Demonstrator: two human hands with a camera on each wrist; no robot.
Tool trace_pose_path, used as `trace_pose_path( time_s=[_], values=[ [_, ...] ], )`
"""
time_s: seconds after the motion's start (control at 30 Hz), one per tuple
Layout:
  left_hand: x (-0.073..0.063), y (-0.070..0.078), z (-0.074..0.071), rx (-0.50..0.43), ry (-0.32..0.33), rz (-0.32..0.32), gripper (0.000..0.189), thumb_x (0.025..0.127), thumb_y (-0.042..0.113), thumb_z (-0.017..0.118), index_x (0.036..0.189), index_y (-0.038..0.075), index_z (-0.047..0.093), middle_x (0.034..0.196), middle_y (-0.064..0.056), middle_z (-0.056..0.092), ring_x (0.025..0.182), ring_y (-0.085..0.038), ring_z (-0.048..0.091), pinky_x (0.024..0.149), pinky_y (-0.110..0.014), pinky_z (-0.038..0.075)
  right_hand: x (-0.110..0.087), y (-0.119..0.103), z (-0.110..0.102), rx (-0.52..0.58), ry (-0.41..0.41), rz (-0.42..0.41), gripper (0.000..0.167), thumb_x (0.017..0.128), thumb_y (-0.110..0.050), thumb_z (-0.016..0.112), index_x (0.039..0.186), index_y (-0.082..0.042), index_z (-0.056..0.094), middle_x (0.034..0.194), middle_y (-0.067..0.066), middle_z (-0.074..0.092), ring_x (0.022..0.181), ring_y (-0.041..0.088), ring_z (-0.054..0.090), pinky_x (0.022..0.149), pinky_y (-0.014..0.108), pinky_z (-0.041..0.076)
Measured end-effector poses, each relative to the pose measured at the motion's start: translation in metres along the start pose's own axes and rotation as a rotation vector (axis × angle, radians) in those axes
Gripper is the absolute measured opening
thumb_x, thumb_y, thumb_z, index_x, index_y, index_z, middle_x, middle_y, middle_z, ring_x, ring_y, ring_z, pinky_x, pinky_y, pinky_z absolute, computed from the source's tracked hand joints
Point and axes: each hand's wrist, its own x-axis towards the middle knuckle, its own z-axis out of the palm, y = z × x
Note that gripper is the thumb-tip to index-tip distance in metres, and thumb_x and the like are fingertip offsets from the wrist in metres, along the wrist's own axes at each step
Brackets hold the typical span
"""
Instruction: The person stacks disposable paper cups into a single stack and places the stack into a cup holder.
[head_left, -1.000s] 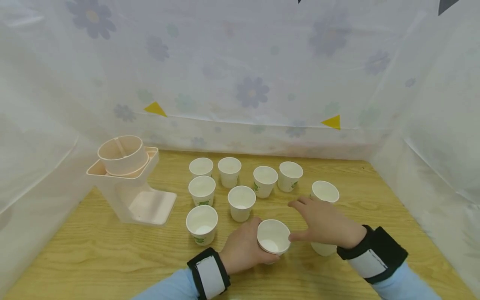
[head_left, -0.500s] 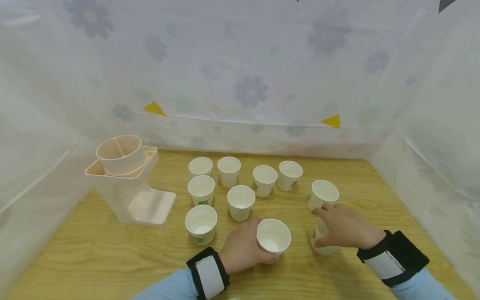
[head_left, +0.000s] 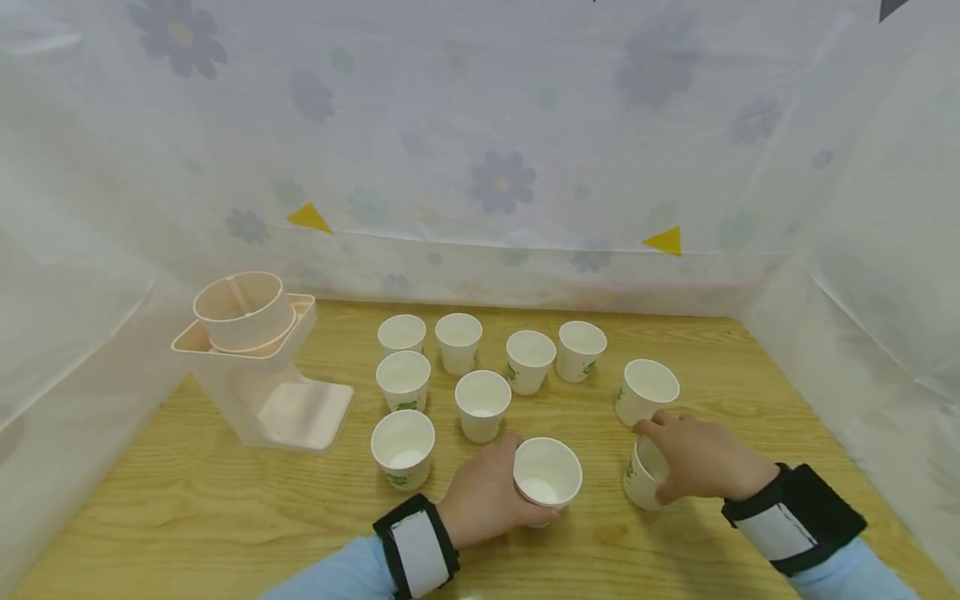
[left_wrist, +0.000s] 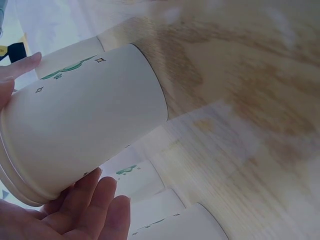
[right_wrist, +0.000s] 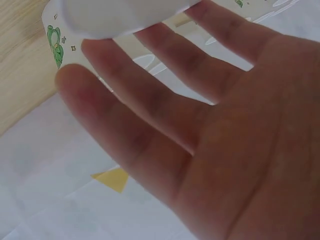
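Several white paper cups with green print stand on the wooden table. My left hand [head_left: 487,496] grips an upright paper cup [head_left: 547,471] near the front; a doubled rim in the left wrist view suggests nested cups. My right hand [head_left: 697,458] is at another upright cup [head_left: 641,479] to the right. Its thumb is at the near side and its fingers are at the far rim. In the right wrist view the fingers [right_wrist: 150,110] look spread and fairly straight, the tips at the cup's edge, while the thumb is out of sight.
Behind the right hand stands a single cup [head_left: 647,387]. Further cups, such as a front-left one [head_left: 405,446] and a back one [head_left: 581,346], stand left and behind. A cream plastic stand [head_left: 258,375] with a round holder is at far left. A white floral curtain [head_left: 502,125] encloses the table.
My right hand has moved right, away from the cup in my left hand, to the cup at the right. The left hand and its cup have stayed in place.
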Motion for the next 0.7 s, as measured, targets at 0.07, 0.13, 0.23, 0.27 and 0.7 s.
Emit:
trace_pose_path(
  time_s=[0.07, 0.13, 0.23, 0.27, 0.7],
  values=[
    [-0.0006, 0.0006, -0.0006, 0.002, 0.002, 0.0, 0.064, 0.059, 0.043, 0.085, 0.104, 0.011, 0.053, 0.095, 0.0, 0.062, 0.079, -0.007, 0.058, 0.064, -0.024, 0.045, 0.0004, 0.0003, -0.0005, -0.005, 0.002, 0.0, 0.074, 0.057, -0.03, 0.085, 0.12, -0.006, 0.057, 0.106, 0.009, 0.057, 0.085, 0.025, 0.057, 0.061, 0.037, 0.048],
    [-0.0009, 0.0012, -0.001, 0.004, 0.004, -0.003, 0.064, 0.059, 0.043, 0.085, 0.104, 0.01, 0.053, 0.095, -0.001, 0.063, 0.079, -0.008, 0.058, 0.064, -0.024, 0.045, 0.0005, 0.0002, -0.0011, -0.008, 0.004, 0.0, 0.072, 0.057, -0.03, 0.085, 0.12, -0.006, 0.057, 0.105, 0.009, 0.057, 0.083, 0.025, 0.057, 0.06, 0.037, 0.047],
    [-0.0014, 0.0019, -0.0012, 0.007, 0.007, 0.0, 0.064, 0.059, 0.042, 0.085, 0.104, 0.01, 0.053, 0.096, -0.002, 0.063, 0.08, -0.008, 0.059, 0.065, -0.024, 0.045, 0.0004, -0.0008, -0.002, -0.008, 0.011, 0.002, 0.073, 0.057, -0.03, 0.084, 0.12, -0.005, 0.056, 0.103, 0.008, 0.057, 0.081, 0.024, 0.057, 0.06, 0.036, 0.047],
    [-0.0016, 0.0021, -0.0012, 0.007, 0.007, 0.001, 0.064, 0.059, 0.042, 0.085, 0.105, 0.01, 0.053, 0.096, -0.002, 0.063, 0.08, -0.008, 0.059, 0.065, -0.024, 0.045, 0.0004, -0.0012, -0.0023, -0.01, 0.017, 0.0, 0.073, 0.057, -0.03, 0.084, 0.12, -0.005, 0.055, 0.102, 0.008, 0.057, 0.08, 0.023, 0.057, 0.06, 0.036, 0.047],
    [-0.0021, 0.0025, -0.0017, 0.011, 0.0, -0.008, 0.066, 0.059, 0.043, 0.085, 0.108, 0.011, 0.053, 0.098, -0.001, 0.063, 0.083, -0.009, 0.059, 0.067, -0.025, 0.046, 0.0005, -0.0092, -0.0064, -0.021, 0.085, -0.004, 0.069, 0.055, -0.03, 0.083, 0.109, -0.004, 0.05, 0.09, 0.002, 0.055, 0.072, 0.017, 0.055, 0.056, 0.032, 0.043]
  ],
)
